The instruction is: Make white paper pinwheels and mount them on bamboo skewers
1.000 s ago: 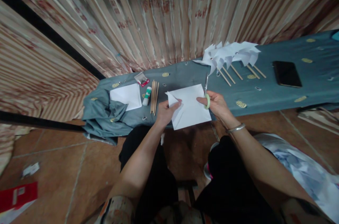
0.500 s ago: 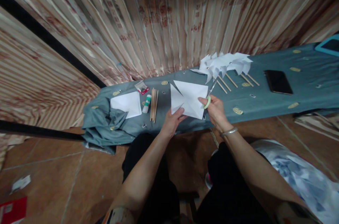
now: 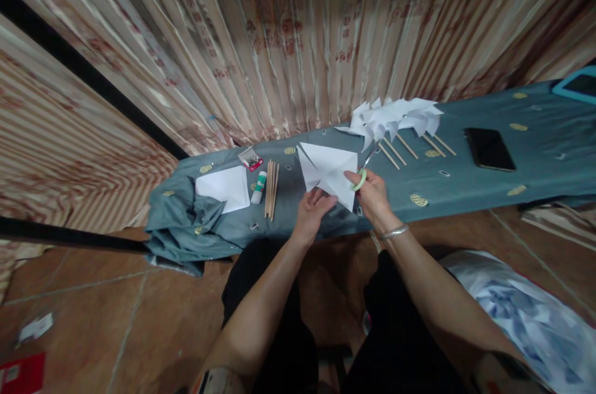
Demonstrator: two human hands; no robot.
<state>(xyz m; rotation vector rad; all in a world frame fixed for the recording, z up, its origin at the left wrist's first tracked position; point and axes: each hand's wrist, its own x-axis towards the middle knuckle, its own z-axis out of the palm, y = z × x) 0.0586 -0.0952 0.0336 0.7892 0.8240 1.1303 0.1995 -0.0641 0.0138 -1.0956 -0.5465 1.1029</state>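
A white square of paper (image 3: 329, 163) with slits cut in from its left corners is held up over the cloth-covered bench. My left hand (image 3: 313, 215) grips its lower edge, fingers closed on it. In my right hand (image 3: 373, 197) is a pair of scissors (image 3: 359, 181) with pale green handles, blades pointing up and away; the thumb also rests against the paper's right edge. Finished white paper pinwheels (image 3: 395, 116) on wooden sticks lie just beyond my right hand. To the left are a bundle of wooden sticks (image 3: 271, 190), a glue stick (image 3: 259, 187) and a stack of white paper (image 3: 228, 186).
A small open box of pins (image 3: 252, 160) lies behind the glue stick. A black phone (image 3: 490, 148) and a blue-edged tablet (image 3: 570, 85) are on the bench's blue-grey cloth (image 3: 395, 186) to the right. A striped curtain (image 3: 288, 40) hangs behind. A plastic bag (image 3: 516, 313) stands on the floor.
My left hand has shifted right along the paper's lower edge, and that edge now looks bent or folded. The scissors and right hand have moved slightly left.
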